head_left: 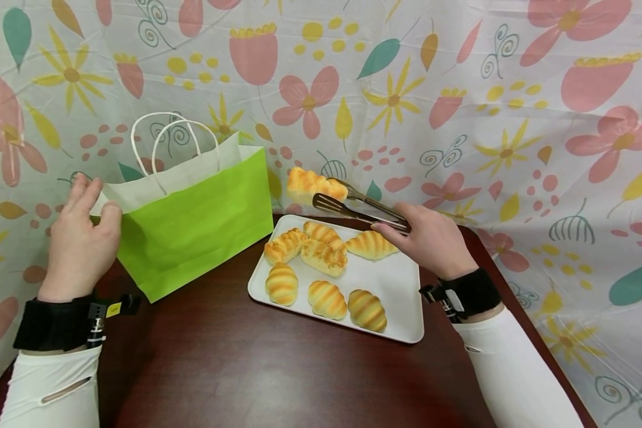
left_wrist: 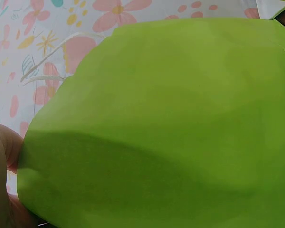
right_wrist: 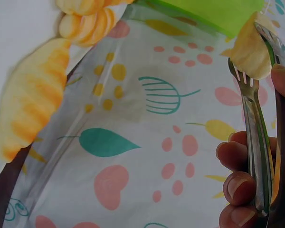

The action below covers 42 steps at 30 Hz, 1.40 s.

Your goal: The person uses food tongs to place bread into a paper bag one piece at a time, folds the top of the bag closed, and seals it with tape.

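Observation:
My right hand grips a pair of metal tongs, fingers wrapped round the handles. The slotted ends of the tongs squeeze a golden bread roll, held up above the far edge of a white tray. In the right wrist view this roll sits between the tong tips. My left hand holds the left side edge of a bright green paper bag, thumb toward its front; some fingers are hidden. The bag stands upright with its white twisted handles raised.
Several bread rolls lie on the tray, among them a striped roll near the front and a croissant-like one at the back. The dark wooden table meets a flower-printed cloth behind. The bag stands left of the tray.

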Each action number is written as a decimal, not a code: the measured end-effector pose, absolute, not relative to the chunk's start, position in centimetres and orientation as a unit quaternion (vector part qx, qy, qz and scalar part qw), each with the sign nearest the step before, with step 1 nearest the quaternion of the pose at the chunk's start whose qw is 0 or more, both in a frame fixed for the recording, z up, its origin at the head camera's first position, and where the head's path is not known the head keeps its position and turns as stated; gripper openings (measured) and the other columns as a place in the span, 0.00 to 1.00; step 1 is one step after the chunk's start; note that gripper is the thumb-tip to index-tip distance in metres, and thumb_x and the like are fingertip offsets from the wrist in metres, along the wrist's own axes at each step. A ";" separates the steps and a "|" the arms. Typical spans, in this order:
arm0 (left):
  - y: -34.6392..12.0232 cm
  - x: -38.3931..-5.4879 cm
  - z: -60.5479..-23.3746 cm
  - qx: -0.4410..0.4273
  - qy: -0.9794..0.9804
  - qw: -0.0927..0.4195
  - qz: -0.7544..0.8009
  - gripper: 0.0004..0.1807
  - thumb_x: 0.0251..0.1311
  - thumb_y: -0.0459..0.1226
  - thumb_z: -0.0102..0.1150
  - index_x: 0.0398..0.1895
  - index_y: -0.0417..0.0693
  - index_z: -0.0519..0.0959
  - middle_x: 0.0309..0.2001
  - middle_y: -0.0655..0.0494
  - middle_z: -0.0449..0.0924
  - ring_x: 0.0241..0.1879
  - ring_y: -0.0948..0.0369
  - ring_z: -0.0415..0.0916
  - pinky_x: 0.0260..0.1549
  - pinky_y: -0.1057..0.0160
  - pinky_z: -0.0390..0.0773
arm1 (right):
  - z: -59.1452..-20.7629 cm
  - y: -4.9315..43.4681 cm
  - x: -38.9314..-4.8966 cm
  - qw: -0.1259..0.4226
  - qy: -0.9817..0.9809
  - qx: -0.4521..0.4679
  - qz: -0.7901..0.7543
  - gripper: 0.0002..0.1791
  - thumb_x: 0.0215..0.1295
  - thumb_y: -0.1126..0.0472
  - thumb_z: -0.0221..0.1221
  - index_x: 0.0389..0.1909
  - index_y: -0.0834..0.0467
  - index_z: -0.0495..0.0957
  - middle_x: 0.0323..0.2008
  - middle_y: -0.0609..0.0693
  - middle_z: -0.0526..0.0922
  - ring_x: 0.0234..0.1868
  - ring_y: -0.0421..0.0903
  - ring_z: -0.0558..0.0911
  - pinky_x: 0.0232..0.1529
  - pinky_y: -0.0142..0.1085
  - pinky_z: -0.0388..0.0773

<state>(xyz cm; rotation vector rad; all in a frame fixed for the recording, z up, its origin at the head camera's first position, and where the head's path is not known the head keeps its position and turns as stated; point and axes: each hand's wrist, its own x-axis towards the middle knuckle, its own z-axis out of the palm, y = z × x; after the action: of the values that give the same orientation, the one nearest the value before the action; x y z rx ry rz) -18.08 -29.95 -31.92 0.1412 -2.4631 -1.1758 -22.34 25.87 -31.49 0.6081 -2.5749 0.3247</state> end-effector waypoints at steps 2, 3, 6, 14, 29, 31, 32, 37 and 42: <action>-30.0 -18.1 -32.0 0.050 -0.882 0.201 -0.423 0.39 0.79 0.43 0.32 0.91 0.42 0.50 0.91 0.50 0.34 0.89 0.41 0.34 0.81 0.30 0.45 | -31.1 25.6 -22.6 0.234 -0.939 0.223 0.118 0.19 0.76 0.41 0.69 0.45 0.53 0.82 0.22 0.46 0.71 0.22 0.45 0.72 0.27 0.44 0.70; -30.1 -18.1 -32.0 0.049 -0.882 0.201 -0.424 0.39 0.79 0.43 0.32 0.91 0.42 0.50 0.91 0.50 0.33 0.89 0.41 0.34 0.81 0.30 0.44 | -30.9 25.4 -22.7 0.233 -0.939 0.225 0.117 0.19 0.76 0.41 0.69 0.45 0.53 0.81 0.22 0.46 0.71 0.21 0.46 0.72 0.27 0.45 0.70; -30.1 -18.0 -32.0 0.049 -0.882 0.200 -0.424 0.39 0.79 0.43 0.32 0.91 0.42 0.50 0.91 0.49 0.33 0.89 0.41 0.34 0.82 0.31 0.44 | -30.3 25.1 -23.0 0.238 -0.935 0.235 0.114 0.18 0.76 0.43 0.70 0.46 0.54 0.82 0.21 0.47 0.70 0.20 0.47 0.71 0.26 0.45 0.69; -29.9 -18.0 -31.9 0.049 -0.883 0.202 -0.420 0.40 0.78 0.42 0.32 0.91 0.41 0.50 0.91 0.48 0.34 0.89 0.39 0.34 0.81 0.31 0.44 | -29.1 24.5 -23.6 0.283 -0.913 0.274 0.101 0.18 0.74 0.47 0.72 0.40 0.53 0.75 0.18 0.45 0.61 0.16 0.46 0.65 0.21 0.43 0.61; -29.2 -17.5 -31.4 0.043 -0.884 0.207 -0.416 0.39 0.78 0.40 0.32 0.90 0.35 0.51 0.91 0.42 0.36 0.89 0.38 0.36 0.81 0.30 0.45 | -25.2 21.5 -25.1 0.256 -0.923 0.278 0.068 0.22 0.77 0.40 0.68 0.45 0.55 0.81 0.24 0.49 0.74 0.24 0.50 0.76 0.28 0.49 0.73; -29.3 -17.5 -31.4 0.043 -0.884 0.207 -0.417 0.39 0.78 0.40 0.32 0.90 0.35 0.51 0.91 0.42 0.35 0.89 0.38 0.36 0.81 0.30 0.45 | -24.5 21.1 -25.3 0.252 -0.923 0.284 0.060 0.24 0.77 0.39 0.68 0.55 0.56 0.84 0.28 0.51 0.81 0.27 0.51 0.80 0.31 0.51 0.77; -29.4 -17.6 -31.5 0.042 -0.884 0.207 -0.417 0.39 0.77 0.40 0.32 0.90 0.35 0.51 0.91 0.43 0.35 0.89 0.38 0.36 0.81 0.29 0.45 | -24.2 20.9 -25.5 0.248 -0.924 0.285 0.057 0.26 0.77 0.39 0.68 0.59 0.56 0.84 0.32 0.52 0.84 0.29 0.52 0.82 0.32 0.52 0.79; -29.7 -17.8 -31.9 0.040 -0.884 0.207 -0.417 0.40 0.78 0.42 0.31 0.90 0.38 0.51 0.91 0.46 0.35 0.89 0.39 0.36 0.81 0.29 0.46 | -22.4 19.9 -26.1 0.244 -0.923 0.295 0.038 0.23 0.79 0.39 0.66 0.49 0.57 0.82 0.32 0.51 0.82 0.29 0.51 0.81 0.32 0.50 0.77; -29.9 -17.8 -32.1 0.035 -0.883 0.210 -0.418 0.39 0.78 0.42 0.32 0.91 0.39 0.51 0.91 0.47 0.36 0.89 0.41 0.35 0.81 0.30 0.44 | -20.8 18.8 -26.8 0.260 -0.911 0.320 0.010 0.24 0.78 0.40 0.67 0.39 0.58 0.75 0.27 0.51 0.76 0.25 0.52 0.78 0.30 0.48 0.74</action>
<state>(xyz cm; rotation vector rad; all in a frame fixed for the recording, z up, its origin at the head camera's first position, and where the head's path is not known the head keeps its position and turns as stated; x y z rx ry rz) -17.82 -29.85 -32.13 0.0981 -2.4566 -1.1610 -26.85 18.80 -20.84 0.8665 -2.4672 0.0280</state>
